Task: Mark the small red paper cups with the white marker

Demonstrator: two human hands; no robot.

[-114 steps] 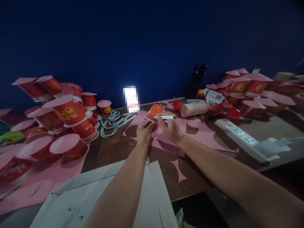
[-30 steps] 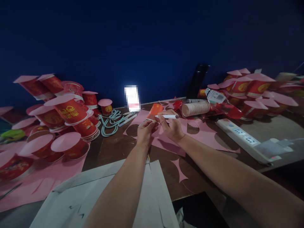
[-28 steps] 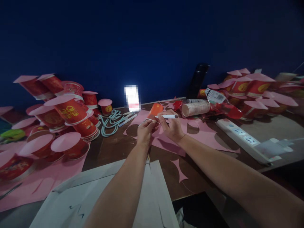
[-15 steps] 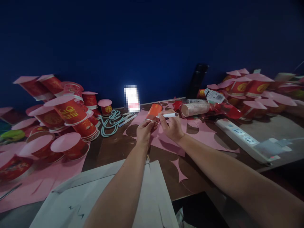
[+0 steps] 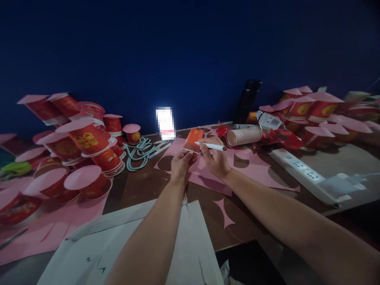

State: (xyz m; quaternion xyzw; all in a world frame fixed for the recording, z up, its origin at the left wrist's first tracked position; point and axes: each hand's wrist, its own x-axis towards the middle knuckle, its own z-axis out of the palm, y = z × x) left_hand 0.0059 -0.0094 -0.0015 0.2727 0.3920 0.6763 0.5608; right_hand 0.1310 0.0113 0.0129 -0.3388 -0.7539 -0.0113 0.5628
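Observation:
My left hand [image 5: 181,164] pinches the near, pale rim of a red paper cup [image 5: 193,136], which points away from me over the table. Between the fingers of my right hand [image 5: 218,160] is a white marker pen [image 5: 214,146], its tip close to the cup's right side; whether it touches I cannot tell. Beneath both hands lies a pink paper sheet [image 5: 252,170] with round pieces cut out of it. A nested stack of paper cups [image 5: 245,137] rests on its side to the right of my right hand.
Red cups with pink discs pile up at left [image 5: 86,136] and right [image 5: 317,109]. A coiled pale-blue cable [image 5: 135,156], a glowing blurred screen [image 5: 165,122], a dark bottle [image 5: 247,99] and a power strip [image 5: 299,170] surround the work spot. A white board [image 5: 190,229] lies nearest me.
The marker's back end has swung slightly down and right, and my right fingers have shifted a little. My left hand still holds the cup in nearly the same spot.

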